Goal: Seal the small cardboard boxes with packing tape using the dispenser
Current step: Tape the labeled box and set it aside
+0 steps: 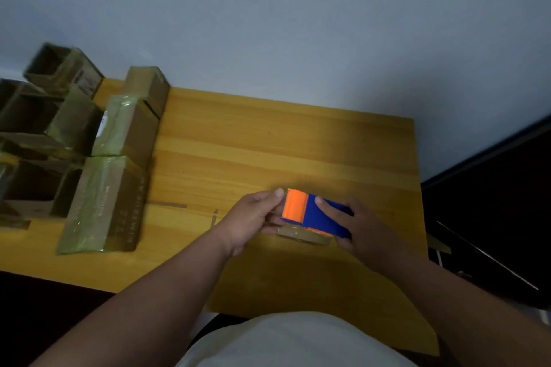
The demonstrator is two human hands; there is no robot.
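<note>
Both forearms reaching forward, left hand (253, 217) pinching, right hand (354, 229) curled in a grip

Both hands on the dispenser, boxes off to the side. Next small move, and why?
Probably lift the tape dispenser toward the nearest box: both the left hand and right hand already grip it, and no box lies under it on the table.

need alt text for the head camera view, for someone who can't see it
Two hands hold a blue and orange tape dispenser over a wooden table: the left hand at its orange end, the right hand gripping the blue body. Taped and open cardboard boxes crowd the table's left side.
</note>
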